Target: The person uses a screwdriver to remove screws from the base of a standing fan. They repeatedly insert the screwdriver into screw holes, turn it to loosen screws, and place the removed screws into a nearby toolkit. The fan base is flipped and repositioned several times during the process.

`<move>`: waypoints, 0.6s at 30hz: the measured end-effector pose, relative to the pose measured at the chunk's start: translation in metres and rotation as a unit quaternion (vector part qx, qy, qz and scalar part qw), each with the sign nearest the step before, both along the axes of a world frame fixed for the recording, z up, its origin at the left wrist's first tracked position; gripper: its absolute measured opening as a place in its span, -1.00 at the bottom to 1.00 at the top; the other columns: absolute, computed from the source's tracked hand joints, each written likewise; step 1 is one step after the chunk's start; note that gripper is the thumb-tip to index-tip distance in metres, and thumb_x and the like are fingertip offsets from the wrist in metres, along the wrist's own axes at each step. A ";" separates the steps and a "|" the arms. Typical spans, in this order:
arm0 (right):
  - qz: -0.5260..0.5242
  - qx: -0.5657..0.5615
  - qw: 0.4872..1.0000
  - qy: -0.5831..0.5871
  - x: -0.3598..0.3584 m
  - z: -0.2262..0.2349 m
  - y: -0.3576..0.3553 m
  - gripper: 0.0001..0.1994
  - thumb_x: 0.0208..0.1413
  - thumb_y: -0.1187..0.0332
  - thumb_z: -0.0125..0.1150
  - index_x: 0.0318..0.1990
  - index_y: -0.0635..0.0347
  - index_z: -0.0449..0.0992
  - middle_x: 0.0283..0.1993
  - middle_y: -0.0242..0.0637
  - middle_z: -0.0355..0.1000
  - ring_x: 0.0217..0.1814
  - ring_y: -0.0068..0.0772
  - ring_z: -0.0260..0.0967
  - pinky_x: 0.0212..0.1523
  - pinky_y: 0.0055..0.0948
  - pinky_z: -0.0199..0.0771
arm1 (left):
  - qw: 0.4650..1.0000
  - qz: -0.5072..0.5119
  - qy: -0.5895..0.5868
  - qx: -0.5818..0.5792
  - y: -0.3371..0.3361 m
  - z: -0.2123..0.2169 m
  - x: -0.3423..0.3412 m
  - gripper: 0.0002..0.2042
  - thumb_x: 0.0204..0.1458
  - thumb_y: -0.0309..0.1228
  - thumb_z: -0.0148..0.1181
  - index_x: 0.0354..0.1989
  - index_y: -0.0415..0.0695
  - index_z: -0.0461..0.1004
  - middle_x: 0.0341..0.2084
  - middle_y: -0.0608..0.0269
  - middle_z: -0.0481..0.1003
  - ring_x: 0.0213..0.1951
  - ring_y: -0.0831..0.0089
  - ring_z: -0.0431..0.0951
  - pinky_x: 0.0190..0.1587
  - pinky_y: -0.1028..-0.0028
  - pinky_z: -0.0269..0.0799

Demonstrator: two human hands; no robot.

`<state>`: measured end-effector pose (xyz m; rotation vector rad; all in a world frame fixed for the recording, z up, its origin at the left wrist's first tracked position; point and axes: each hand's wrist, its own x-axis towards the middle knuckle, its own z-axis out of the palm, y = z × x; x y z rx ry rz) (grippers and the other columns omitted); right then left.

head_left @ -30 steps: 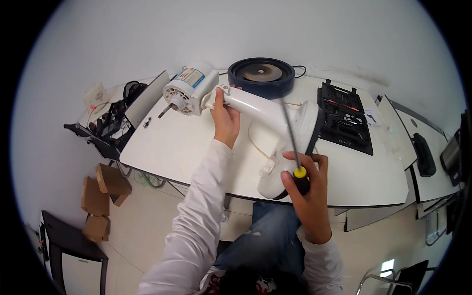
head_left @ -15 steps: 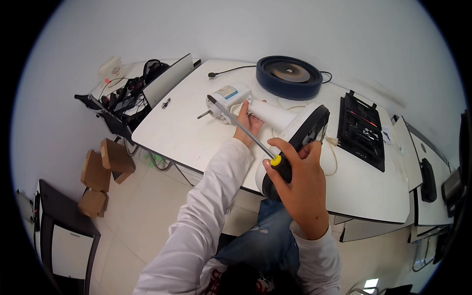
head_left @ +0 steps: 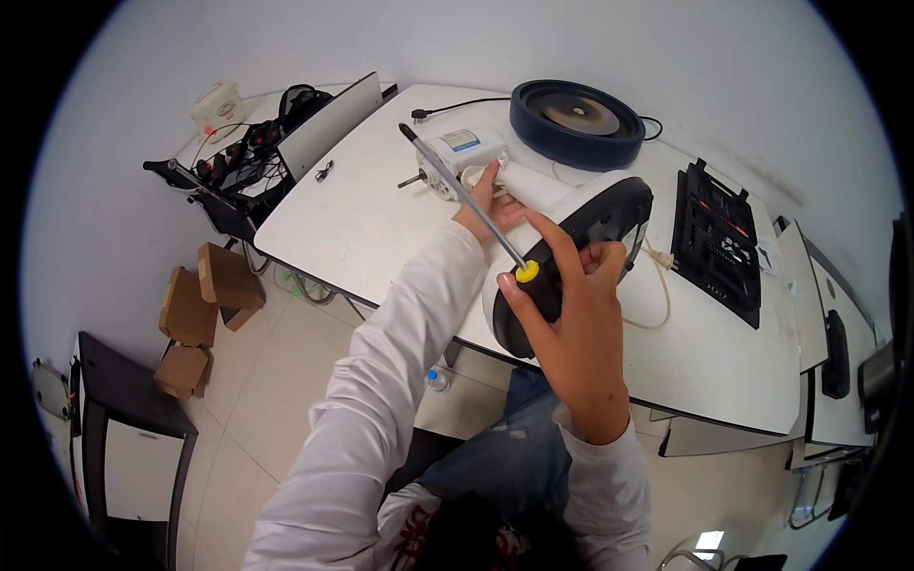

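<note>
A white stripped-down fan [head_left: 538, 186] lies on its side on the white table, its bare motor [head_left: 466, 152] with a metal shaft pointing left. Its base [head_left: 571, 247], dark underneath, is tipped toward me at the table's front edge. My left hand [head_left: 492, 200] is closed around the fan's neck behind the motor, partly hidden by it. My right hand [head_left: 581, 305] holds a long screwdriver [head_left: 466, 198] by its black and yellow handle, shaft slanting up and left, tip by the motor. The fingers of that hand are beside the base's dark underside; whether they touch it, I cannot tell.
A dark blue round weighted disc [head_left: 576, 124] lies at the back with a black power plug [head_left: 419, 115] beside it. On the right is an open black tool case [head_left: 719, 243]. Cardboard boxes [head_left: 190, 324] and a bottle [head_left: 437, 380] are on the floor.
My view has shifted, so the table sits higher in the picture and a floor bottle shows. The screwdriver's tip has moved up and left relative to the motor. Both hands keep their hold.
</note>
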<state>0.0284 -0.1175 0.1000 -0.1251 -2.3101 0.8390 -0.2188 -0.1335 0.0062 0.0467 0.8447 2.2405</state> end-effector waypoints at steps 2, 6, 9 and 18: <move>0.023 -0.038 0.999 -0.011 0.003 0.002 -0.002 -0.48 0.00 0.25 0.25 0.15 0.04 0.28 -0.15 -0.08 0.04 -0.24 -0.14 0.21 -0.22 -0.34 0.34 | 0.998 -0.017 0.028 -0.052 -0.015 0.010 0.007 -0.40 0.06 0.02 0.09 0.04 -0.27 0.23 -0.05 -0.13 0.37 0.01 0.16 0.43 0.08 0.24 0.38; 0.059 -0.109 0.992 0.023 0.009 -0.010 0.007 -0.50 0.10 0.26 0.16 0.21 0.05 0.26 -0.09 -0.13 0.12 -0.20 -0.31 0.23 -0.23 -0.50 0.29 | 0.987 -0.116 0.087 -0.063 -0.039 -0.003 0.021 -0.30 0.06 0.04 0.07 0.16 -0.31 0.07 0.01 -0.17 0.32 0.03 0.18 0.40 0.10 0.30 0.35; 0.092 -0.229 0.968 0.041 0.010 -0.022 0.014 -0.55 0.16 0.28 0.09 0.22 0.05 0.26 -0.06 -0.28 0.17 -0.28 -0.60 0.28 -0.54 -0.76 0.27 | 0.984 -0.038 0.174 0.004 -0.073 0.018 0.100 -0.32 0.15 -0.06 -0.01 0.26 -0.27 -0.08 0.06 -0.11 0.29 0.11 0.20 0.33 0.17 0.36 0.24; 0.181 -0.416 0.890 0.055 0.044 -0.025 0.009 -0.57 0.21 0.36 -0.03 0.23 0.20 0.20 -0.02 -0.25 0.32 -0.45 -0.72 0.27 -0.60 -0.78 0.21 | 0.863 0.246 0.426 -0.118 -0.074 -0.015 0.206 -0.39 0.03 -0.36 0.21 0.20 -0.26 0.05 0.03 0.10 0.26 0.07 0.39 0.29 0.11 0.45 0.19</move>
